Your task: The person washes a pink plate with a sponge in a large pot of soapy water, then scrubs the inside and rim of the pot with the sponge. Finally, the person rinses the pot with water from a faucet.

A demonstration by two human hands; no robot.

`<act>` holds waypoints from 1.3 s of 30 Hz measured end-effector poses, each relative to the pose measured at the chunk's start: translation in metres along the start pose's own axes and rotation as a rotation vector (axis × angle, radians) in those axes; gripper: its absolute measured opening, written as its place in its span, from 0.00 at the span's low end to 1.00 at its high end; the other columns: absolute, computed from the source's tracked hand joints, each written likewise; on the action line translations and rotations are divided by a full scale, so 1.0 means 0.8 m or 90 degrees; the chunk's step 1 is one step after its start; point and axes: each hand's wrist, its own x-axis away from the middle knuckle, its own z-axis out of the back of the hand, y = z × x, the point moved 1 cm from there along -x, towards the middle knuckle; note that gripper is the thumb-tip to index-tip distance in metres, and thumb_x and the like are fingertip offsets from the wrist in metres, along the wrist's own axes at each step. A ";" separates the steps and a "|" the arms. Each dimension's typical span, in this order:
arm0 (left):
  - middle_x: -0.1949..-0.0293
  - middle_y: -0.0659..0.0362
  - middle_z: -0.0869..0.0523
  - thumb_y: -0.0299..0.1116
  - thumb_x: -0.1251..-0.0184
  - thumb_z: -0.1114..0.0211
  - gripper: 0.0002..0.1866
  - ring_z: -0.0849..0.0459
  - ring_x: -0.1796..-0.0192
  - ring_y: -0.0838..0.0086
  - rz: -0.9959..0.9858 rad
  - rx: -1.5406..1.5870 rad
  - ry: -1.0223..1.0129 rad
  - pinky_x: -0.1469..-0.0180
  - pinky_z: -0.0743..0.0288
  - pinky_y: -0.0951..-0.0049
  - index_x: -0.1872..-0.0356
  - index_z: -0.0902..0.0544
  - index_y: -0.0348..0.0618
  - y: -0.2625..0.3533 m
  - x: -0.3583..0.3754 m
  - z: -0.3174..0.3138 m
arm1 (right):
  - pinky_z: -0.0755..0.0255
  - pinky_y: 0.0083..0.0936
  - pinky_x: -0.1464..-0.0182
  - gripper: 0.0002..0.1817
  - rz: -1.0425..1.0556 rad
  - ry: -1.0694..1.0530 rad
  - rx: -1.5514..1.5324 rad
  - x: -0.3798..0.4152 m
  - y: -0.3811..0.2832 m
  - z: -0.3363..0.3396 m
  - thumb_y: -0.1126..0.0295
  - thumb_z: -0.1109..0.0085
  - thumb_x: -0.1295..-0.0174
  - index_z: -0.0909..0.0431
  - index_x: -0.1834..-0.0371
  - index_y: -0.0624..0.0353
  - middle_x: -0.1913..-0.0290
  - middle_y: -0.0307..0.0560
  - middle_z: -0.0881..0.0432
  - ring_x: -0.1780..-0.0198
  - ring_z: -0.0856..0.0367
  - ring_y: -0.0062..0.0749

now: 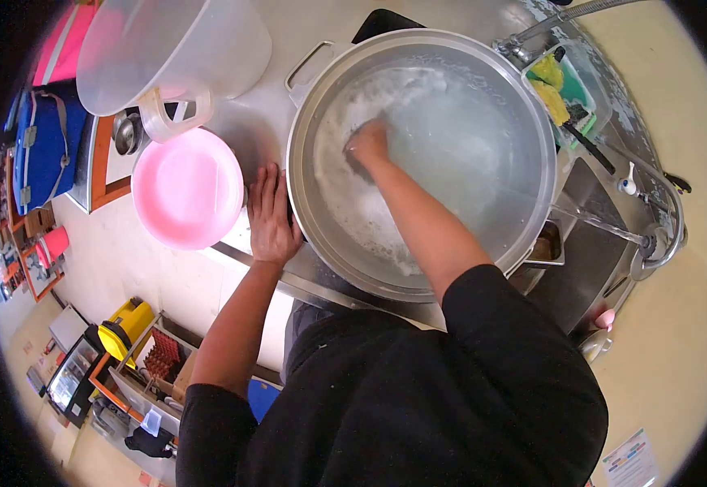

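Observation:
A large round metal pot (467, 105) with cloudy, foamy water takes up the middle of the view. My right hand (367, 144) is partly under the water at the pot's left side; its fingers are hidden, and so is anything they hold. Against the outer left side of the pot, my left hand (272, 221) lies on the counter with its fingers spread and nothing in it. Just left of that hand is a pink round basin (187, 188). A stream of water runs from the tap (642, 239) toward the pot's right edge.
A big translucent jug (171, 49) stands at the upper left, above the basin. Sponges (550, 89) and a black-handled brush (589, 148) sit in a green tray at the upper right. The sink (589, 203) and a small metal container (547, 242) are right of the pot.

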 end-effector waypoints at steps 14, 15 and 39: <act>0.17 0.49 0.42 0.36 0.33 0.44 0.40 0.49 0.15 0.52 0.006 0.006 0.001 0.15 0.58 0.46 0.19 0.40 0.39 0.002 0.002 0.001 | 0.21 0.46 0.40 0.25 0.500 -0.366 0.150 0.190 0.210 -0.010 0.70 0.34 0.45 0.20 0.42 0.64 0.48 0.65 0.15 0.45 0.15 0.56; 0.17 0.49 0.43 0.35 0.33 0.43 0.40 0.49 0.15 0.52 0.008 0.007 0.000 0.15 0.58 0.46 0.19 0.40 0.39 0.002 0.002 0.002 | 0.21 0.46 0.40 0.25 0.493 -0.372 0.204 0.194 0.241 0.010 0.70 0.34 0.45 0.20 0.42 0.64 0.48 0.64 0.15 0.45 0.15 0.56; 0.18 0.46 0.41 0.42 0.33 0.41 0.40 0.48 0.16 0.48 -0.009 -0.004 0.000 0.17 0.55 0.43 0.21 0.36 0.35 -0.002 0.003 -0.005 | 0.36 0.48 0.24 0.26 -0.062 0.092 0.264 -0.072 0.061 -0.010 0.57 0.49 0.27 0.21 0.32 0.60 0.25 0.55 0.28 0.27 0.26 0.51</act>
